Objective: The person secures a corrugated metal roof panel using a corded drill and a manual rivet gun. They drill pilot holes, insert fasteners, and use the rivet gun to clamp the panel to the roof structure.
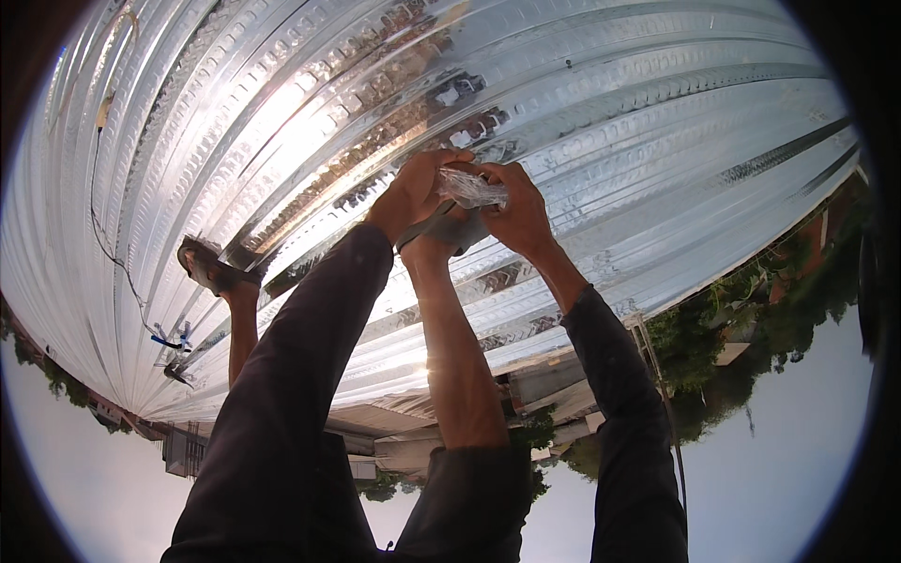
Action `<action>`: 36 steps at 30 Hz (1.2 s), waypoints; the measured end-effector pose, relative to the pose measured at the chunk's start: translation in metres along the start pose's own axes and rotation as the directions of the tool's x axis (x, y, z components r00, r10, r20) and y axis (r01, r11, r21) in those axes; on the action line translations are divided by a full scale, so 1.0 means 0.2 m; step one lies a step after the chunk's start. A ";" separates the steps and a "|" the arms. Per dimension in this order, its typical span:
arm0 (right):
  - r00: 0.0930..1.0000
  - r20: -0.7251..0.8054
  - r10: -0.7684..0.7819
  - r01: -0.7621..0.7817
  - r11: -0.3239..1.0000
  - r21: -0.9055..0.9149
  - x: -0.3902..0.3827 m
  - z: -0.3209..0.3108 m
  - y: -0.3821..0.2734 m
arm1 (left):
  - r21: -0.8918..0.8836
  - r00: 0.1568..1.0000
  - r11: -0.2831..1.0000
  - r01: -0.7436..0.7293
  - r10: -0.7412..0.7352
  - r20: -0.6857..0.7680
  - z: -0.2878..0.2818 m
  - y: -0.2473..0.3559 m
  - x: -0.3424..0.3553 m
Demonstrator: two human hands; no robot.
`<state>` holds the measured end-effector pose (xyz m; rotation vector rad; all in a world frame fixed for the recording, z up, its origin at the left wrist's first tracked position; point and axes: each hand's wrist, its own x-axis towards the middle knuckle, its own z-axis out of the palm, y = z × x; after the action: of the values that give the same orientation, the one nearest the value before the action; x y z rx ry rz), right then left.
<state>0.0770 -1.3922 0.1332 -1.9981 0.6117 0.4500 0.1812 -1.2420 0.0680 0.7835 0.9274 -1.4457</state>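
A crumpled clear plastic bag (474, 190) is held between my two hands, in the middle of the view. My left hand (416, 190) has its fingers closed on the bag's left side, and my right hand (519, 212) pinches its right side. What the bag contains, if anything, I cannot make out. Just below my hands is my right foot in a dark sandal (460, 231), partly covered by them. My other sandaled foot (214, 270) rests on the ribbed metal roof (601, 169) farther left.
A thin dark cable (114, 255) with a yellowish piece (103, 111) runs along the roof at the left. Near its lower end lie a blue-handled tool (167, 342) and a dark tool (176, 377). Beyond the roof's edge (741, 272) are trees (694, 347) and buildings.
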 end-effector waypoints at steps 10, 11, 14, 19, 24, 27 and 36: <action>0.986 0.166 -0.007 0.007 1.000 -0.001 0.04 0.30 -0.10 | 0.027 0.996 0.998 -0.062 0.060 0.067 -0.38 0.11 -0.24; 0.985 0.171 -0.003 0.002 1.000 0.005 0.04 0.32 -0.11 | 0.034 0.994 0.996 -0.083 0.080 0.080 -0.42 0.13 -0.29; 0.982 0.189 -0.011 -0.002 0.998 0.069 0.10 0.43 -0.15 | 0.065 0.986 0.987 -0.149 0.143 0.087 -0.55 0.15 -0.38; 0.855 0.497 0.147 -0.298 0.924 0.239 0.22 0.60 -0.14 | 0.095 0.980 0.979 -0.179 0.168 0.107 -0.75 0.16 -0.49; 0.800 0.598 0.057 -0.210 0.959 0.190 0.22 0.83 -0.22 | 0.154 0.987 0.976 -0.152 0.141 0.078 -0.96 0.10 -0.55; 0.770 0.631 0.097 -0.347 0.893 0.286 0.17 1.02 -0.21 | 0.259 0.981 0.966 0.000 0.050 -0.186 -1.03 0.07 -0.57; 0.879 0.379 -0.289 0.351 0.931 -0.104 0.01 1.11 -0.23 | 0.620 0.916 0.778 0.102 0.170 -0.363 -1.26 -0.11 -0.54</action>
<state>0.0918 -1.1791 0.0602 -2.0575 0.0083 0.6584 0.1553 -0.9683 0.0503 1.6471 0.7055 -1.6092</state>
